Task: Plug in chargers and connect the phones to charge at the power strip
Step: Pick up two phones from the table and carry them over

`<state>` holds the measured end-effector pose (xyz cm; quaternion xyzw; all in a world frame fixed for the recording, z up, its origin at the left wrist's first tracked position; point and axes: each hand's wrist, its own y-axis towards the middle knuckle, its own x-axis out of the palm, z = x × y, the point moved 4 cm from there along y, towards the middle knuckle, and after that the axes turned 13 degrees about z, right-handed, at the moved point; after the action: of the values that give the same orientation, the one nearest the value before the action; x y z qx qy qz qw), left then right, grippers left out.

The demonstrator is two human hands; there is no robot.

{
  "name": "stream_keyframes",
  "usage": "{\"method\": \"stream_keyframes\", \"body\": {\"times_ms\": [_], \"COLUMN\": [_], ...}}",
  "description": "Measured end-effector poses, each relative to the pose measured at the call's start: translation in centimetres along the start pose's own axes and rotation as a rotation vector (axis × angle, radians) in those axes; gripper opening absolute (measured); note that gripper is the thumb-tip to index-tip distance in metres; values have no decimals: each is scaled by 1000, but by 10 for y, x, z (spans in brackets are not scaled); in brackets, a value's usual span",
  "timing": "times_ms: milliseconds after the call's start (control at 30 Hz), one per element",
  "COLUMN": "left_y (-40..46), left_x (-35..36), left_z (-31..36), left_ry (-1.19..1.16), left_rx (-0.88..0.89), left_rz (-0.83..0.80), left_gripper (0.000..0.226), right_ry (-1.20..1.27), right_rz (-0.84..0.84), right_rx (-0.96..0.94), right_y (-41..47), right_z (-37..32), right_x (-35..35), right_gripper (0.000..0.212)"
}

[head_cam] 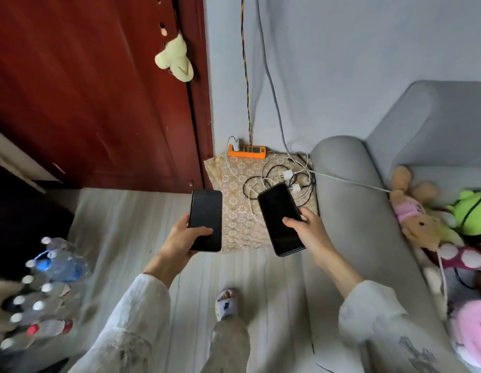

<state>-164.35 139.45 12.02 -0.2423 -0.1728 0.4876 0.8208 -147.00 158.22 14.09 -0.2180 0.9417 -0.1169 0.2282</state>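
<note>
Left grip [180, 238] holds one phone [205, 220], right grip [309, 230] holds the other phone [281, 219], the two apart, side by side. Between and beyond both grips, a mat [234, 179] lies on the floor [131, 224]. At the mat's far edge, against the wall, sits the power strip [247, 151], one charger [236, 144] plugged into its left end. Just past the right grip, loose chargers and cables [285, 176] lie tangled on the mat. Right of that grip: the sofa [349, 200]. Left of the left grip, bottles [45, 278].
</note>
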Motion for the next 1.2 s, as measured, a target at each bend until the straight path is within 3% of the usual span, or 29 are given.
{"method": "stream_keyframes", "body": {"times_ms": [200,333,533,700,900,1067,1200], "left_y": [114,171,260,338,404,424,428], "left_x": [45,69,103,129,137,135,141], "left_z": [27,19,-19,-73,-126,-143,-138], "left_ry": [52,54,55,101,196,374,676], "left_rx": [-93,-179,-286,-326,-336,-304,-266], "left_rz": [50,139,272,381,382,380,320], "left_gripper": [45,45,48,49,50,56,58], "right_ry": [-39,-74,-203,-412,-528,-522,-624], "right_rz": [-30,-57,-145,-208,-250,-308,-206], "right_rx": [32,90,141,73,24,79,-26], "right_y": [121,192,306,400,472,495,503], "right_z": [-23,-18,14,58,104,134,136], "right_x": [31,51,93,139,193,211,212], "right_gripper": [8,15,23,27,28,34,40]}}
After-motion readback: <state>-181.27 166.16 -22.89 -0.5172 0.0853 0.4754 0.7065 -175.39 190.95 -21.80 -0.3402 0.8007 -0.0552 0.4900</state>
